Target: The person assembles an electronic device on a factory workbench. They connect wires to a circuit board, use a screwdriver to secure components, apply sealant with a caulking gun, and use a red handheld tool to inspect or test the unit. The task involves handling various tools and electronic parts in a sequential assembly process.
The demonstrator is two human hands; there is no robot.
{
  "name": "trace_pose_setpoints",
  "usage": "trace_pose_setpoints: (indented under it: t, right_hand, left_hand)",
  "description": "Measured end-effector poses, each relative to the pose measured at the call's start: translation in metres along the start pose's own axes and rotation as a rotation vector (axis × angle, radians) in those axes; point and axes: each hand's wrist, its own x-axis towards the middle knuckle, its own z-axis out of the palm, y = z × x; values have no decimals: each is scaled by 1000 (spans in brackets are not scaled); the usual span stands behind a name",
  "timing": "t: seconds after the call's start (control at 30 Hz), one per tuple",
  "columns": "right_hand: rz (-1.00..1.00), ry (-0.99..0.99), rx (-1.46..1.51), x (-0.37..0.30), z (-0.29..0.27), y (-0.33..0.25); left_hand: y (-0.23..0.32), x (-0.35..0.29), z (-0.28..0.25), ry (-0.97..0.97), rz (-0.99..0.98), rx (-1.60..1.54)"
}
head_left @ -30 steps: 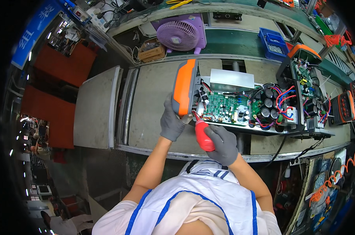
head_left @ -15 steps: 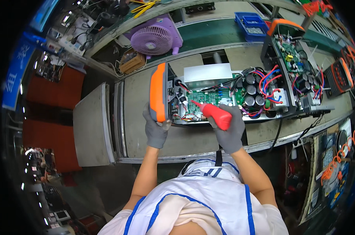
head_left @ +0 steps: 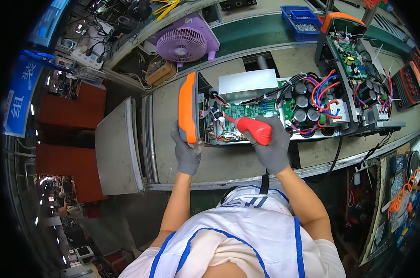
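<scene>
My gloved right hand [head_left: 274,147] is closed round a red squeeze bottle [head_left: 255,130] with a thin nozzle. The nozzle points left, over the green circuit board [head_left: 247,110] inside an opened electronic unit; I cannot tell whether its tip touches anything. My gloved left hand [head_left: 188,156] grips the near lower corner of the unit's orange and grey end panel [head_left: 188,109]. Beside the nozzle tip lies a bundle of black and white wiring [head_left: 216,113]. A silver metal box [head_left: 247,83] sits along the board's far side, and several round capacitors [head_left: 301,101] stand to its right.
A second opened unit [head_left: 353,60] stands at the right, near an orange and black panel [head_left: 410,85]. A purple fan [head_left: 182,45], a cardboard box [head_left: 161,73] and blue bins of small parts [head_left: 300,23] are behind. A black cable [head_left: 336,155] hangs over the bench's front edge.
My right hand has moved the red bottle slightly left and away from me, so its nozzle sits closer to the wiring. My left hand keeps its grip on the end panel. The view has shifted a little.
</scene>
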Motion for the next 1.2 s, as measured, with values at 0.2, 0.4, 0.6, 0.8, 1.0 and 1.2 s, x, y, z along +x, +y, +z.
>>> trace_pose_setpoints:
  t: [0.2, 0.4, 0.6, 0.8, 1.0, 1.2]
  right_hand:
    - [66, 7, 64, -6, -6, 1]
    - [138, -69, 137, -5, -18, 3]
    - [125, -90, 124, -8, -23, 7]
    - [70, -90, 76, -8, -24, 5]
    - [123, -67, 176, -8, -27, 11]
    - [498, 98, 613, -13, -49, -5]
  left_hand:
    - [4, 0, -1, -12, -10, 27]
    - [-1, -1, -2, -6, 14, 25]
    - [0, 0, -1, -1, 6, 18]
    - [-4, -2, 1, 19, -10, 18]
    - [4, -2, 1, 1, -71, -54]
    - [0, -10, 15, 231, 157, 131]
